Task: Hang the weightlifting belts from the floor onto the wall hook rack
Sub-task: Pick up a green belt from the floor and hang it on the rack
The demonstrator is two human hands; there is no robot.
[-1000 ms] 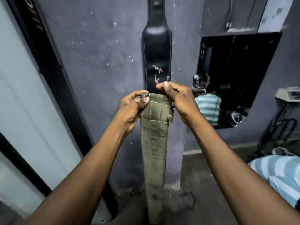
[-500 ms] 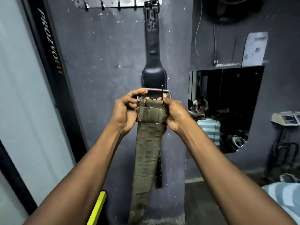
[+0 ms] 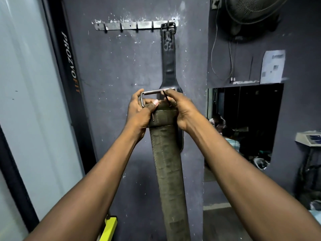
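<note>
I hold an olive-green fabric weightlifting belt [image 3: 166, 167] upright in front of the dark wall, its strap hanging down out of view. My left hand [image 3: 139, 112] grips the left side of its top end, and my right hand [image 3: 180, 108] grips the right side at the metal buckle [image 3: 152, 93]. High on the wall is a metal hook rack [image 3: 132, 26] with several hooks. A black leather belt [image 3: 169, 66] hangs by its buckle from the rightmost hook, directly behind my hands. The buckle I hold is well below the rack.
A black frame with lettering [image 3: 69, 63] and a pale panel [image 3: 29, 101] stand to the left. At right is a mirror [image 3: 243, 122], a wall fan [image 3: 251, 13] with cables, a paper notice [image 3: 272, 68] and a small device [image 3: 309, 138]. A yellow object [image 3: 109, 226] sits low.
Both hands have raised the green belt's buckle end higher along the wall. My view has tilted up, so the hook rack and the hanging black belt's buckle now show fully.
</note>
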